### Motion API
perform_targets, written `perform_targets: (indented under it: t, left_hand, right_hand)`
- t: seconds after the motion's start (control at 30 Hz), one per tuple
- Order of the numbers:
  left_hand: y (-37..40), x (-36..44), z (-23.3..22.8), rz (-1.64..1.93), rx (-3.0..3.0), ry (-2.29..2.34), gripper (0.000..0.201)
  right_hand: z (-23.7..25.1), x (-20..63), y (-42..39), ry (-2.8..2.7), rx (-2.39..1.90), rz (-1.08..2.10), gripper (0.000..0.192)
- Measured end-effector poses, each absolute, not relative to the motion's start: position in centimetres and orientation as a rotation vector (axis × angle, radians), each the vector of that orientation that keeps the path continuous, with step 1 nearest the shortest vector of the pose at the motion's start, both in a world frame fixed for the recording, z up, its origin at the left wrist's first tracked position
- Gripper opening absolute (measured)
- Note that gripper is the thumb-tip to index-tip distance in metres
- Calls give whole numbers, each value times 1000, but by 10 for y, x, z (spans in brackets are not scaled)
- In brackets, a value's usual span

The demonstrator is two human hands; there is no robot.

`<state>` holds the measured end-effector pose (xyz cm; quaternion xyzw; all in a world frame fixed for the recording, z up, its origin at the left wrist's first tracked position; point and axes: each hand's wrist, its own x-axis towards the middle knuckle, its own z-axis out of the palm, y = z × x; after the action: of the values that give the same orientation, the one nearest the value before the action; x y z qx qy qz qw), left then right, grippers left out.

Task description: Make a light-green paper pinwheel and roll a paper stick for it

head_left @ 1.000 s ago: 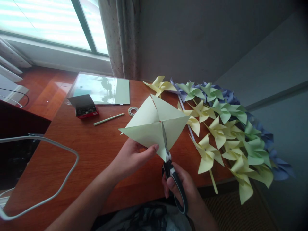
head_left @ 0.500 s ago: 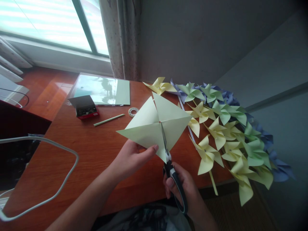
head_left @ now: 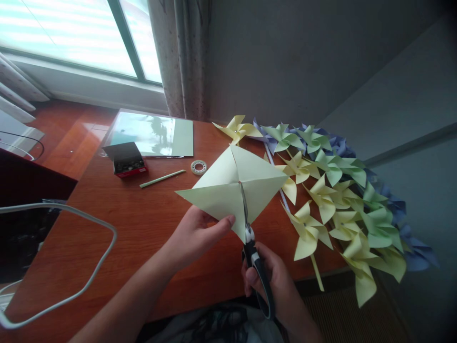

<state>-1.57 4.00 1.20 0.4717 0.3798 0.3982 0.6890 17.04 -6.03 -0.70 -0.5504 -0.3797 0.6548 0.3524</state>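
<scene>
Pale green square sheet (head_left: 228, 188): matt paper, creased. Black-handled scissors (head_left: 254, 259): glossy plastic grips, metal blades. Reddish-brown counter (head_left: 143, 224): polished wood, glossy. Yellow, green and blue pinwheels (head_left: 335, 190): matt paper. Speckled curtain (head_left: 178, 57): cloth.

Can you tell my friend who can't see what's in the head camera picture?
A left hand holds up a pale green paper square while the right hand cuts into it with scissors from the near corner. A heap of yellow, green and blue paper pinwheels lies to the right on a wooden desk, under a window.
</scene>
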Motion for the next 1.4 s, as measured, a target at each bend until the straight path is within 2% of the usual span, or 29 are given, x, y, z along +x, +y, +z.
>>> perform_targets:
  t: [0.13,0.27,0.53,0.67,0.83,0.93,1.23,1.4]
  left_hand:
    - [40,-14,14,955,1040,905,25]
    - [41,-17,14,1090,1024,988,14]
    - [61,-37,17,1560,607,1048,12]
    - [67,-38,17,1620,580,1076,14]
    - [67,-38,3,1578,693,1165,13]
    - [66,-38,-5,1499,798,1262,16]
    - [67,-32,-2,1332,1033,1394,22]
    - [64,-29,-1,1262,1122,1417,17]
  right_hand:
    - [-4,171,-60,-1062,-1339,1710,62]
    - [-1,174,-62,-1141,-1316,1730,61]
    - [6,190,-56,-1193,-1460,1619,54]
    - [2,194,-40,-1381,-1666,1346,42]
    - [-21,193,-11,-1777,-1873,550,35]
    - [-30,190,4,-1926,-1877,265,36]
    - [-28,186,20,-2010,-1855,178,36]
    - [-24,187,25,-2049,-1904,178,36]
